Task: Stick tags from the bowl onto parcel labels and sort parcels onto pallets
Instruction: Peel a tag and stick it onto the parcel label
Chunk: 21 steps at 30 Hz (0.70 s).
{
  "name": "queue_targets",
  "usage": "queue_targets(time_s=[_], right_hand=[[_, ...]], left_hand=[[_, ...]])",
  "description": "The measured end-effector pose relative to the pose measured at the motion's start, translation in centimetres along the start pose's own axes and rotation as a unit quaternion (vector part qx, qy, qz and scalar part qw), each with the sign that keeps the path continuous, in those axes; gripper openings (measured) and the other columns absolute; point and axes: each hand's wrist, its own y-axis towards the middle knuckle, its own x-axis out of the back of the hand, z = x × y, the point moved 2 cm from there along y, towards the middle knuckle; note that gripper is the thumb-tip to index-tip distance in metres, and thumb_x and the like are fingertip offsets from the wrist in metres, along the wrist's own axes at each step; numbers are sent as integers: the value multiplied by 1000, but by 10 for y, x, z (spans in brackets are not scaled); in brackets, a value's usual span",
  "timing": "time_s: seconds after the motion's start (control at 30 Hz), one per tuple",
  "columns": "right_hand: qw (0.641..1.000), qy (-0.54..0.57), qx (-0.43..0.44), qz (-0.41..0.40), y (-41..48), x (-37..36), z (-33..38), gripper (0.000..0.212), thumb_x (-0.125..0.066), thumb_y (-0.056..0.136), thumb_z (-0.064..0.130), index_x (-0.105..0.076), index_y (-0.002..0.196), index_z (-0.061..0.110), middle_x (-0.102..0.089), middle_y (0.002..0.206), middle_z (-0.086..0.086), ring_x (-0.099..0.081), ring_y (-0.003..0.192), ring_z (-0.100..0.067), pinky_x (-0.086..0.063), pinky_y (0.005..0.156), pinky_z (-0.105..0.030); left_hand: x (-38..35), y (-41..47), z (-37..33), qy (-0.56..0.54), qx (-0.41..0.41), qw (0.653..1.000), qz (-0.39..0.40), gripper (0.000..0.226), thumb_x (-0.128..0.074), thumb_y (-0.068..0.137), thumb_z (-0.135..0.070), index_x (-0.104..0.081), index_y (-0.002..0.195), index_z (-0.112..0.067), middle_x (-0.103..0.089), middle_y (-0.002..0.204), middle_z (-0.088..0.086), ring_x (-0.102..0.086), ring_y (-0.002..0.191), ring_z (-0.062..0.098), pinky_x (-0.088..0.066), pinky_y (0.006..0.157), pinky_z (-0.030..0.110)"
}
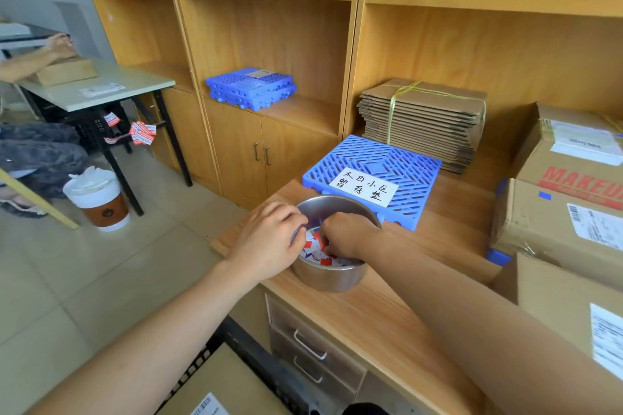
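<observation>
A steel bowl (328, 274) stands near the left end of the wooden counter (387, 313), filled with small red, blue and white tags (312, 248). My left hand (269, 241) grips the bowl's left rim. My right hand (347, 234) reaches down into the bowl with its fingers curled among the tags; what they pinch is hidden. Behind the bowl lies a blue pallet (374, 175) with a handwritten white label. A second blue pallet (251, 87) sits on a shelf to the left. Cardboard parcels (553, 229) with labels are stacked on the right.
A tied bundle of flat cardboard (424, 118) lies behind the near pallet. Another parcel (215, 387) sits in a black crate below me. On the left, another person works at a small table (101, 91), and a paper-cup bin (99, 199) stands on the floor.
</observation>
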Motion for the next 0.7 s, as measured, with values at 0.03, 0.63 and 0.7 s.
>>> queue_targets(time_s=[0.03, 0.63, 0.7], right_hand=[[1000, -2, 3, 1, 0, 0, 0, 17, -60, 93, 22, -71, 105, 17, -70, 105, -6, -66, 98, -26, -52, 74, -36], [999, 39, 14, -4, 1, 1, 0, 33, -62, 93, 23, -66, 126, 27, -68, 119, 2, -64, 106, -20, -54, 86, -35], [998, 55, 18, -8, 1, 1, 1, 37, -64, 93, 30, -63, 130, 28, -64, 121, 3, -61, 110, -19, -50, 84, -32]], left_hand=[[0, 0, 0, 0, -1, 1000, 2, 43, -37, 94, -37, -72, 110, -17, -66, 115, -2, -56, 114, 20, -50, 94, 38], [0, 1, -1, -5, 8, 1000, 21, 45, -35, 94, -37, -72, 111, -18, -66, 115, -4, -55, 115, 18, -48, 96, 36], [1, 1, -1, -7, 7, 1000, 24, 47, -33, 94, -36, -72, 113, -17, -66, 116, -3, -55, 115, 18, -48, 96, 36]])
